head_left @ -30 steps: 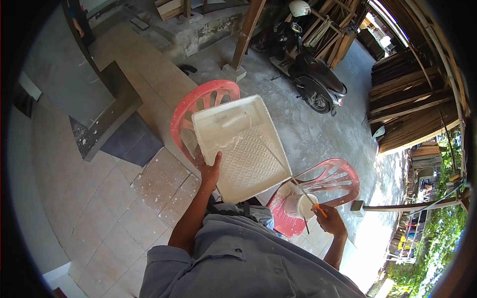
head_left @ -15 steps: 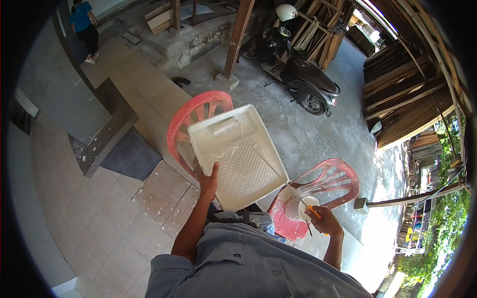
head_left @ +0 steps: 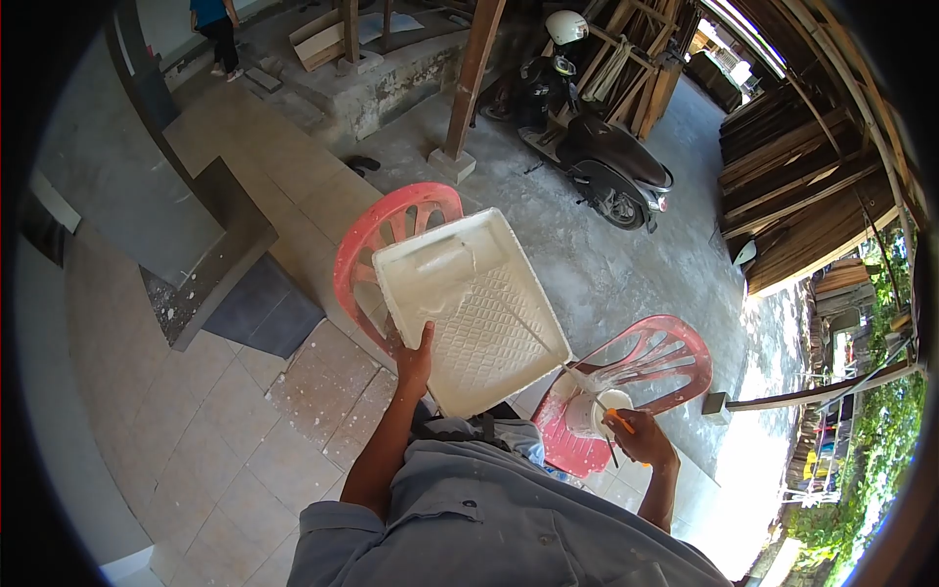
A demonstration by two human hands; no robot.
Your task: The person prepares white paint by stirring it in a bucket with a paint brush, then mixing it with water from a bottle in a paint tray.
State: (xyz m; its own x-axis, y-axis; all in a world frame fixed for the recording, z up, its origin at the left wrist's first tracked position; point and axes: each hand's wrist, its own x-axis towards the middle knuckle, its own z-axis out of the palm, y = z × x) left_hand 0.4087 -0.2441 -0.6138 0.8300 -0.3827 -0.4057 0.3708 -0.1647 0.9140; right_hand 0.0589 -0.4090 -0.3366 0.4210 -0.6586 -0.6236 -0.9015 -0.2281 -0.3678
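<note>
My left hand (head_left: 415,364) grips the near left edge of a cream-coated paint tray (head_left: 494,367), thumb over the rim and the other fingers hidden beneath. The tray has a ridged floor with wet pale paint at its far end. My right hand (head_left: 641,436) is closed around the orange handle of a paint roller (head_left: 620,421). Its long thin rod slants across the tray toward the far end, where a paint-covered roller head seems to lie. Below the rod, a white paint bucket (head_left: 584,416) stands on a paint-spattered red chair (head_left: 572,452).
Another red plastic chair (head_left: 354,245) stands behind the tray. A scooter (head_left: 611,157) with a white helmet (head_left: 565,27) is parked beyond a wooden post (head_left: 469,88). Timber is stacked at right. A person (head_left: 217,34) is at far left, near a dark tiled block (head_left: 262,305).
The person in the background has moved right and farther away. The roller head seems shifted slightly toward me within the tray. Both my hands keep their grips.
</note>
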